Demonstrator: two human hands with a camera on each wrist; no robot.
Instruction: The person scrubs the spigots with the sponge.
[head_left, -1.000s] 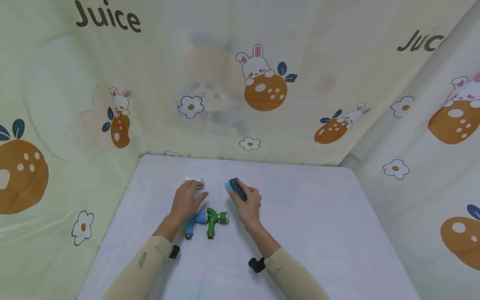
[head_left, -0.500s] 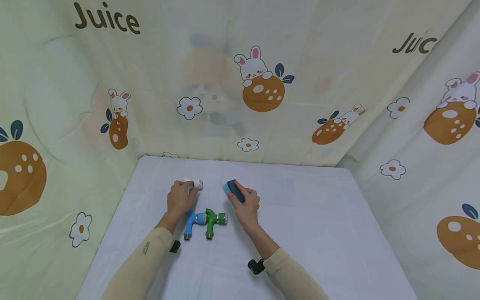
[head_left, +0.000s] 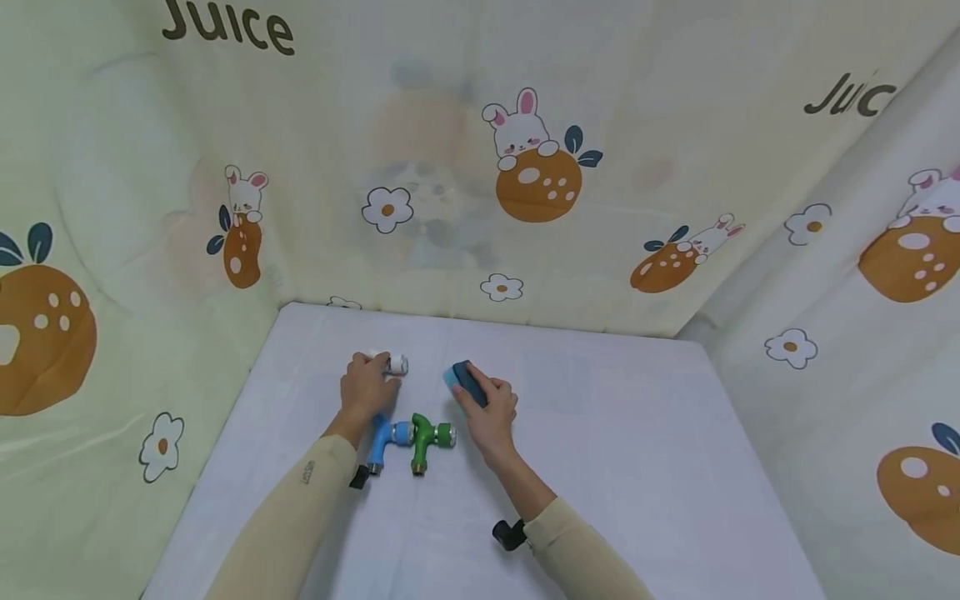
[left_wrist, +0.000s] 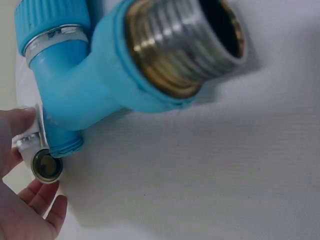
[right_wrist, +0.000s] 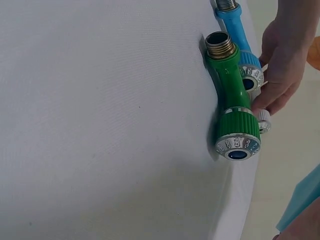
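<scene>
My left hand (head_left: 362, 390) grips a white tap (head_left: 401, 365) at the back left of the table, and the palm hides part of it. The left wrist view shows the thumb and fingers around the white tap (left_wrist: 31, 144). Held in my right hand (head_left: 491, 423) is a two-tone sponge block (head_left: 471, 385), dark blue with a light blue layer, tilted above the table. Between the forearms lie a blue tap (head_left: 381, 437) and a green tap (head_left: 422, 442), side by side with their threaded ends toward me. Neither hand holds these two.
A white cloth covers the table (head_left: 637, 467). Patterned curtains (head_left: 585, 267) stand along its back and sides. A small black wrist camera (head_left: 510, 535) sits by the right cuff, and another black camera (head_left: 360, 477) hangs by the left cuff, close to the blue tap.
The left hand, earlier over the white tap with its thumb spread, has shifted slightly left and closed its fingers on it. The right hand with the sponge has hardly moved.
</scene>
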